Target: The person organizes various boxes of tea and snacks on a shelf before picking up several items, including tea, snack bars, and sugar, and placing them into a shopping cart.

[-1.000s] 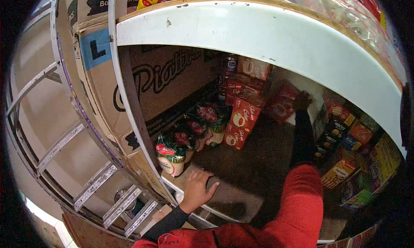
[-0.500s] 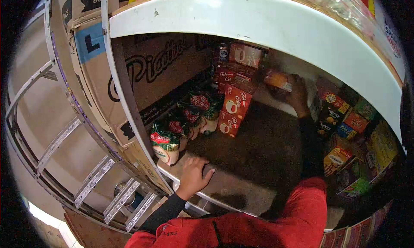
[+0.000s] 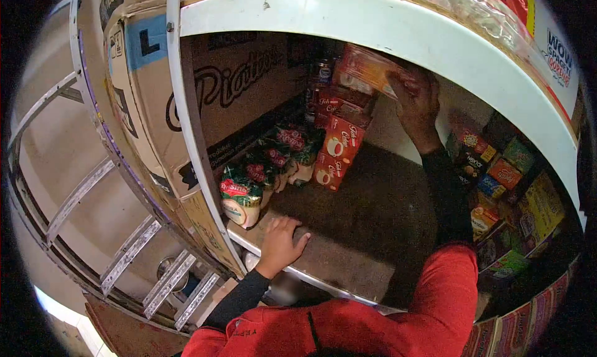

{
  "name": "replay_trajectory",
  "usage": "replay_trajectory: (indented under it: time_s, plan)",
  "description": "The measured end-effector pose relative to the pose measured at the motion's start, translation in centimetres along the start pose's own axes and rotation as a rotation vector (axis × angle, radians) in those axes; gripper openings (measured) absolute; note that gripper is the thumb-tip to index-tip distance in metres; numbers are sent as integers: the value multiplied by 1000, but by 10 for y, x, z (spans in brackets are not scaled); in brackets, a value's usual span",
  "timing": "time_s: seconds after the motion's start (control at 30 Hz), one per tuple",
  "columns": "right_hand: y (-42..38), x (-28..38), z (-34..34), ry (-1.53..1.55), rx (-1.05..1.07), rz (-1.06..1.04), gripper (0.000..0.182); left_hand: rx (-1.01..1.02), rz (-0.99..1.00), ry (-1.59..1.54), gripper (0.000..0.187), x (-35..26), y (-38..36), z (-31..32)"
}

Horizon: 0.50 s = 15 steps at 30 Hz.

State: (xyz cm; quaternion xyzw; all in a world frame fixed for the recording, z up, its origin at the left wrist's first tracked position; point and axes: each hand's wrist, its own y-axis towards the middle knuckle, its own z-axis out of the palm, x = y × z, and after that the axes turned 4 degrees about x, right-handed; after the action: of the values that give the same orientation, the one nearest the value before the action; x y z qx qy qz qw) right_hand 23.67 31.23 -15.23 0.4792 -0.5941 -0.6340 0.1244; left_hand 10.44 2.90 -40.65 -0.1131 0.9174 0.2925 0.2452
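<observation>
My right hand (image 3: 418,105) reaches deep into the shelf, fingers closed on the end of an orange-and-red box (image 3: 376,72). That box is tilted and overlaps the top of a stack of red tea boxes (image 3: 341,105) at the back. In front of the stack, two more red tea boxes (image 3: 336,149) stand in a column. My left hand (image 3: 283,245) lies flat on the shelf's front edge with fingers outstretched, holding nothing. Close to it stands a green-and-cream sugar bag (image 3: 241,198), with several similar dark green bags (image 3: 273,161) behind.
A large cardboard carton (image 3: 249,77) walls the shelf's left side. Several small packets and boxes (image 3: 504,173) line the right. The white upper shelf edge (image 3: 348,12) curves overhead. A metal ladder (image 3: 81,195) stands at the left.
My right hand has carried the orange-and-red box left and up toward the back stack of tea boxes. My left hand stays on the shelf edge. The view has shifted slightly.
</observation>
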Motion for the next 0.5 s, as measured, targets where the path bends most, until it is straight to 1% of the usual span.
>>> replay_trajectory:
  time_s: [0.07, 0.1, 0.17, 0.23, 0.27, 0.33, 0.37, 0.4, 0.47, 0.5]
  plan:
    - [7, -1, 10, 142, 48, 90, 54, 11, -17, -9, 35, 1, 1, 0]
    - [16, -1, 4, -9, 32, 86, 52, 5, -20, -7, 35, 1, 1, 0]
    - [25, 2, -7, -150, 16, 84, 50, -17, 14, 11, 35, 4, 0, 2]
    - [24, 6, -23, -83, 41, 95, 46, -24, 24, 5, 34, 8, 1, 4]
    - [25, 5, -29, -79, 42, 93, 46, -26, 39, -8, 34, 9, 0, 5]
    - [27, 3, -42, 82, 55, 124, 47, -26, 32, -16, 34, 7, 0, 5]
    - [32, 6, -47, 82, 60, 129, 47, -25, 31, -21, 34, 6, 0, 4]
    - [41, 13, -53, 149, 141, 169, 48, -16, 32, -22, 34, 5, 0, 3]
    - [47, 12, -50, 213, 222, 215, 49, -22, 29, -14, 35, 4, 1, 2]
    - [49, 8, -40, 247, 233, 277, 50, -19, 33, -14, 35, 5, 0, 3]
